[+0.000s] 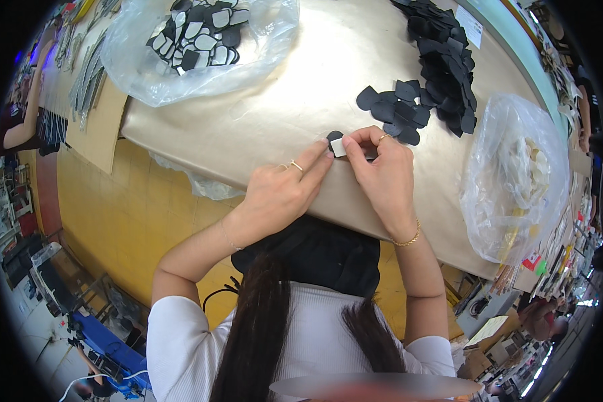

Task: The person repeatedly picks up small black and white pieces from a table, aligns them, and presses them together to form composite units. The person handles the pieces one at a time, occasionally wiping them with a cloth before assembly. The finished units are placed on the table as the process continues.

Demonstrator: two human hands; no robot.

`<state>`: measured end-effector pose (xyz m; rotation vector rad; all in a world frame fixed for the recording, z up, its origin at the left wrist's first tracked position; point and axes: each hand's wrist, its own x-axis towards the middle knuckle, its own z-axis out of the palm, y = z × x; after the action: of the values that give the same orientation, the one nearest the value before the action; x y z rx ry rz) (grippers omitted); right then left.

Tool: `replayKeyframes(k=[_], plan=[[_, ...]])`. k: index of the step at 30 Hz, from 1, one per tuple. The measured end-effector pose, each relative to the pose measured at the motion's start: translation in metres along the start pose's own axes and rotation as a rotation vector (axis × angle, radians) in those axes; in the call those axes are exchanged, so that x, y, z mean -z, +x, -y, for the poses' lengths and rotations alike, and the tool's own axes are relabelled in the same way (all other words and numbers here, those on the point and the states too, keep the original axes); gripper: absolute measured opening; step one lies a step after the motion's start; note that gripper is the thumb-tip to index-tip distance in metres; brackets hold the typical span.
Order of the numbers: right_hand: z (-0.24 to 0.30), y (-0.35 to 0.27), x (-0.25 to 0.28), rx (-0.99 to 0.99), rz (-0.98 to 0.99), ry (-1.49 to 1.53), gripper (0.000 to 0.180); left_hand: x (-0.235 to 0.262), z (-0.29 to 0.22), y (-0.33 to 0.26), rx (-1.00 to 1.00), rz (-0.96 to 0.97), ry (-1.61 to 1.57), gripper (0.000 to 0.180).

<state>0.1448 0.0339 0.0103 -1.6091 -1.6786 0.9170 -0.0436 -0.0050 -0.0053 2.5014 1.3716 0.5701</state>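
1. Long dark hair and a white sleeved top fill the bottom of the view; both forearms run up from there to the near edge of the gold-covered table (281, 100).
2. Left hand (281, 191) lies flat on the table edge, fingers stretched forward and together, fingertips pressing on a small black piece with a white patch (336, 143). Not clamped, just holding it down.
3. Right hand (382, 171) pinches the same piece from the other side, thumb and forefinger closed on it.
4. That piece sits near the table's front edge, between both hands, touching both.
5. Just beyond the right hand: a small loose group of black pieces (395, 110), then a long heap of black pieces (445, 60) running to the far edge.
6. Far left: clear bag (201, 43) holding black pieces with pale patches. Right edge: another clear bag (516, 181) of pale cut-outs.
7. Judgement: work looks partway; plenty of plain black pieces left in the heap, one in hand now.
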Motion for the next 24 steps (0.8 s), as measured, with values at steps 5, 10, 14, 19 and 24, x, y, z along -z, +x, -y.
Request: replayKeyframes(k=[5,10,14,19,24], plan=[[-0.001,-0.002,-0.005,0.007,-0.039,-0.012,0.013,-0.001,0.002,0.000,-0.007,-0.010,-0.034,0.037],[-0.001,-0.003,-0.009,0.022,-0.074,-0.026,0.012,0.001,0.004,0.000,-0.005,0.008,-0.076,0.035],[0.000,-0.004,-0.011,0.028,-0.090,-0.037,0.012,0.002,0.004,0.000,0.003,0.024,-0.088,0.036],[-0.001,-0.004,-0.012,0.057,-0.100,-0.072,0.011,0.001,0.004,0.000,0.010,0.023,-0.087,0.039],[-0.003,-0.005,-0.014,0.075,-0.109,-0.078,0.010,0.002,0.003,0.002,0.001,0.020,-0.078,0.048]])
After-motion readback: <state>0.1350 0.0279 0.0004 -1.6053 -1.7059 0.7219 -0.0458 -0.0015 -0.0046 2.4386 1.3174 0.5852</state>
